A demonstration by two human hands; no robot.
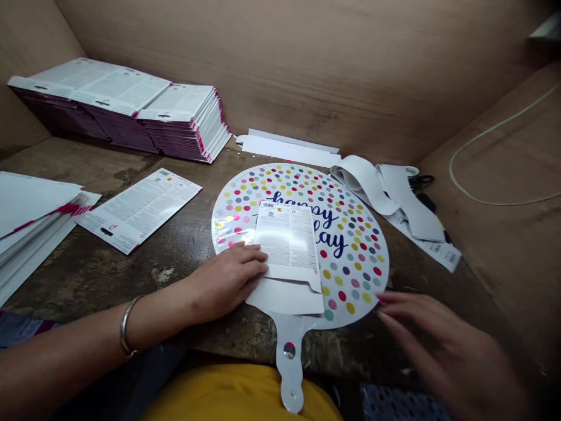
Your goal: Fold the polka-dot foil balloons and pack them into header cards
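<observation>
A round flat foil balloon (350, 280) with coloured dots and blue "happy" lettering lies on the worktable, its pale tail (290, 365) pointing toward me over the near edge. On it rests a printed white paper envelope (287, 245) with its lower flap folded out, covering part of the lettering. My left hand (236, 275) lies flat across the envelope's left edge, fingers stretched out. At the balloon's lower right rim, my right hand (442, 345) pinches the edge between thumb and fingertips; motion blurs this hand somewhat.
Stacked envelopes (123, 93) stand at the back left. A single envelope (142, 210) lies left of the balloon, near another pile (39, 216). A curled label strip (390, 193) and white paper strips (289, 146) lie behind. Wooden walls (307, 70) enclose the table.
</observation>
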